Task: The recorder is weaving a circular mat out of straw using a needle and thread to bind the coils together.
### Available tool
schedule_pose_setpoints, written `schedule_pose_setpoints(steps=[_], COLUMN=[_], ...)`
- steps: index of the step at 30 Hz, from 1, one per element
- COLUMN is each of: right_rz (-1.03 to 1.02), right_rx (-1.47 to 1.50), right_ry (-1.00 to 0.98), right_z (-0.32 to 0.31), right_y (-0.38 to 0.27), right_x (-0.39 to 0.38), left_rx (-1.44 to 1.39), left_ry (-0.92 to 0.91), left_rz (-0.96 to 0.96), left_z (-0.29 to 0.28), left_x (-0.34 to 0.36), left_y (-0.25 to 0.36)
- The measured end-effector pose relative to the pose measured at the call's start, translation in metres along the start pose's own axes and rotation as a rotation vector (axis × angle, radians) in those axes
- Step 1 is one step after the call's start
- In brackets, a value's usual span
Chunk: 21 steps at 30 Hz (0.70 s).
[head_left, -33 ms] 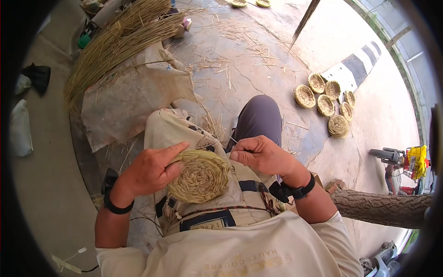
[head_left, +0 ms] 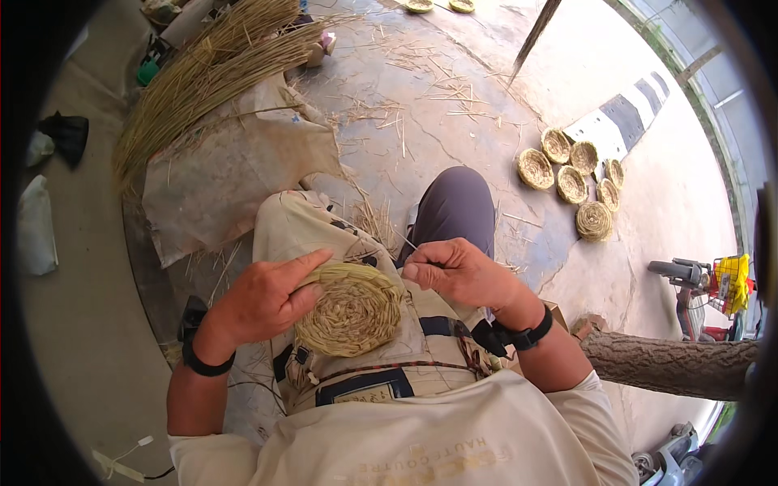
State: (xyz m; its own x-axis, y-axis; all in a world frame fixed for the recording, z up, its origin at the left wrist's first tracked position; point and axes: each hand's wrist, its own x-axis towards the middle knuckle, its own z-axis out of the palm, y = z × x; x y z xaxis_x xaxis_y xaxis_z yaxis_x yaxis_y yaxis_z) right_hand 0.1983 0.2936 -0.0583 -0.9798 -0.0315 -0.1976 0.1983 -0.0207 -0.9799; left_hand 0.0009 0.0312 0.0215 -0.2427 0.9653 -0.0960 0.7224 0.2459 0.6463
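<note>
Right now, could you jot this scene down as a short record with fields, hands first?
Left hand: against the rim of a round straw basket
Right hand: pinching a thin strand, too fine to identify
Basket's place: on the person's lap
Other baskets: seven clustered at right, two farther off
Straw bundle: upper left
Tree trunk: lower right

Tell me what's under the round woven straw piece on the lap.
Cream cloth shows around the woven straw piece, with the left hand at its rim. Whatever lies directly beneath the piece is covered.
</note>
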Motion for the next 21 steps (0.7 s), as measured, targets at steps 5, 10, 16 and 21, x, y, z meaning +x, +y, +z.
schedule_pose_setpoints(steps=[5,10,16,21], right_rz=[-0.114,-0.048,-0.266,0.23], right_rx=[0.052,0.105,0.225,0.263], right_ry=[0.102,0.091,-0.14,-0.244], right_z=[0.016,0.024,0.04,0.016], right_y=[0.009,-0.014,0.005,0.007], right_x=[0.002,0.014,0.064,0.049], left_rx=[-0.009,-0.014,-0.004,-0.039], left_ry=[-0.007,0.036,0.068,0.065], left_rz=[0.008,0.041,0.081,0.032], left_z=[-0.002,-0.002,0.003,0.004], left_x=[0.0,-0.004,-0.002,0.0], left_y=[0.002,0.006,0.011,0.01])
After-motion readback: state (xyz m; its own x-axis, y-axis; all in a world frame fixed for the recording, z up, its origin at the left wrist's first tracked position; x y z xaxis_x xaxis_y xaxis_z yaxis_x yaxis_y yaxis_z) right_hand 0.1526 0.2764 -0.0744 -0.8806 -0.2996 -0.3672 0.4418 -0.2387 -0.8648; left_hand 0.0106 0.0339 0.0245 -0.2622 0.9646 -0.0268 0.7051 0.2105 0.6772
